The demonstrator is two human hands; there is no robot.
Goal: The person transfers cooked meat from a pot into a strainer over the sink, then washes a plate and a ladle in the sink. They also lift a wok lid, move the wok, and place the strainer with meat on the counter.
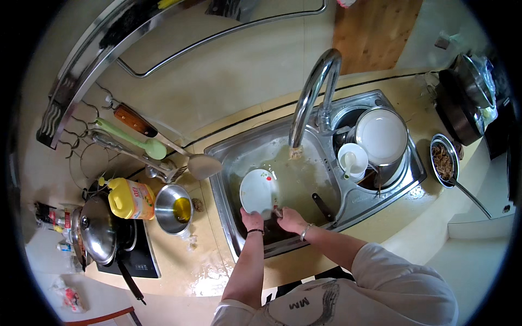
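Observation:
My left hand (252, 221) grips the near edge of a white plate (256, 190) with a floral pattern, tilted over cloudy water in the large sink basin (310, 171). At the plate's lower right, my right hand (291, 220) is closed on a small dark item, perhaps a cloth or scrubber, mostly hidden by the fingers. To the right of it a dark handle (323, 208) rests in the water. The chrome faucet (312, 98) arches above the basin, with a piece of cloth or mesh at its spout.
The smaller basin at right holds a white plate (382, 136), a white bowl (353, 157) and a spoon. Farther right stands a metal strainer (442, 161) with brown food. At left are a steel bowl (173, 208) with yellow liquid, a yellow jug (130, 199) and a lidded pan (98, 230).

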